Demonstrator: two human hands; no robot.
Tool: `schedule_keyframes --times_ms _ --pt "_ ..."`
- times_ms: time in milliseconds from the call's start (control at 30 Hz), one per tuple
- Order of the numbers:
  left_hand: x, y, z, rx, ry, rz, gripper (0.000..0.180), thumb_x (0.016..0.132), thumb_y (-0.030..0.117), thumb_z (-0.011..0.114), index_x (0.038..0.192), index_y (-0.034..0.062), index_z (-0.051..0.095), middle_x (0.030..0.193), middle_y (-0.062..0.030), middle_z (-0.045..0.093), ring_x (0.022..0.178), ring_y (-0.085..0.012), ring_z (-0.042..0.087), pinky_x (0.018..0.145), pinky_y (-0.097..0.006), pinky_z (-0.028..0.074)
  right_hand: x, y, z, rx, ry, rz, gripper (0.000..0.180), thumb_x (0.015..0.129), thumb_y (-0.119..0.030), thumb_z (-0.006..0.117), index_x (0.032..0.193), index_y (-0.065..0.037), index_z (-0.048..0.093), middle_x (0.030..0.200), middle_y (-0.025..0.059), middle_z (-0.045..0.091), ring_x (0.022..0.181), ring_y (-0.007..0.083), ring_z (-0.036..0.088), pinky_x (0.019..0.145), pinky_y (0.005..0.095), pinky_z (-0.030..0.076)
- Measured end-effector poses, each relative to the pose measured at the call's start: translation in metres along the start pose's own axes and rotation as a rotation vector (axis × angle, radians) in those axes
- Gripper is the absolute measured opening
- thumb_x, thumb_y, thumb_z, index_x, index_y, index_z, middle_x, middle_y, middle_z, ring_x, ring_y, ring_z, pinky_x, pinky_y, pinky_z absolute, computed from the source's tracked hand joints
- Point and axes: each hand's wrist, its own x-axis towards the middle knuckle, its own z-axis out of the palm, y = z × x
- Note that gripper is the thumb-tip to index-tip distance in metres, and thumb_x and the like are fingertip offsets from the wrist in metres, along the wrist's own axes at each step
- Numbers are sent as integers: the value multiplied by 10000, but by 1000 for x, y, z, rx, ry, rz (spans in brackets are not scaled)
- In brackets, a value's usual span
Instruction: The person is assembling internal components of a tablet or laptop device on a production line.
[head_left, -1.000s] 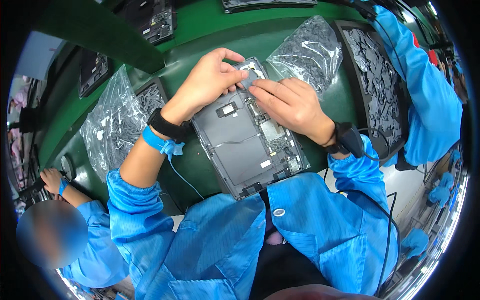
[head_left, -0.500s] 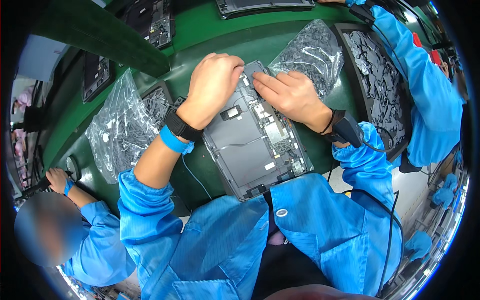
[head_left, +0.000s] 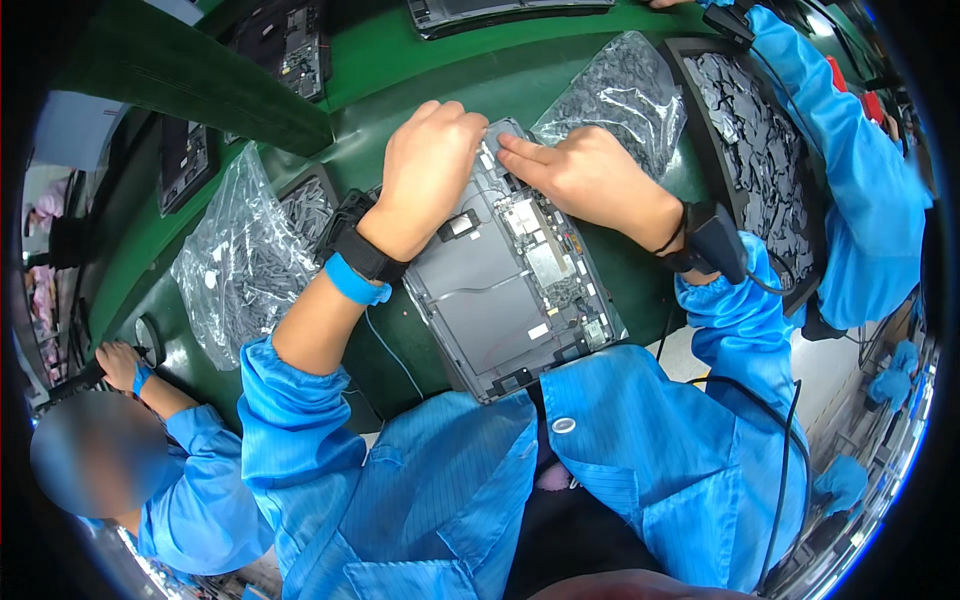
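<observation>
An opened flat electronic device (head_left: pixel 480 310), grey with a circuit board along its right side, stands out in front of me with its near edge by my jacket. My left hand (head_left: pixel 425 175) is closed at its far left corner; the fingertips are turned away, so what they grip is hidden. From the right, my right hand (head_left: pixel 590 180) reaches over the far end. Two of its fingers stretch out onto the board's far part, the others curl under, and no held thing shows in it.
A clear plastic bag of small grey strips (head_left: pixel 245 270) lies at left, another bag of dark pieces (head_left: pixel 620 100) at far right. Beside it is a black tray of flat dark parts (head_left: pixel 745 150). A green post (head_left: pixel 220 85) rises at far left. Co-workers in blue sit on both sides.
My right hand has turned and its outer fingers have curled in, while two fingers stay stretched on the device. My left hand has barely shifted. The device stays in place.
</observation>
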Motion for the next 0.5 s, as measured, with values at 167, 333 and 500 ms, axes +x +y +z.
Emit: schedule_keyframes --times_ms 167,333,500 --pt "-1 -1 -1 -34 2 17 132 804 64 668 922 31 717 775 -105 613 801 -308 583 724 -411 490 12 -21 -12 -132 -328 19 399 741 -85 607 1124 15 662 1233 241 617 669 229 701 568 333 549" --pt "-16 8 -17 -68 -134 -79 253 829 29 628 1076 18 683 983 -161 645 965 -336 584 877 -398 470 9 -29 -5 -48 -391 116 472 717 -58 619 1182 26 633 1272 255 588 723 264 699 624 367 556" --pt "-111 65 -68 -932 186 -601 635 916 35 543 1488 17 267 1524 -143 303 1428 -269 269 1161 -399 234 -54 -55 -10 657 205 634 564 865 34 517 1418 -21 422 1429 200 461 1223 313 531 1010 367 438"
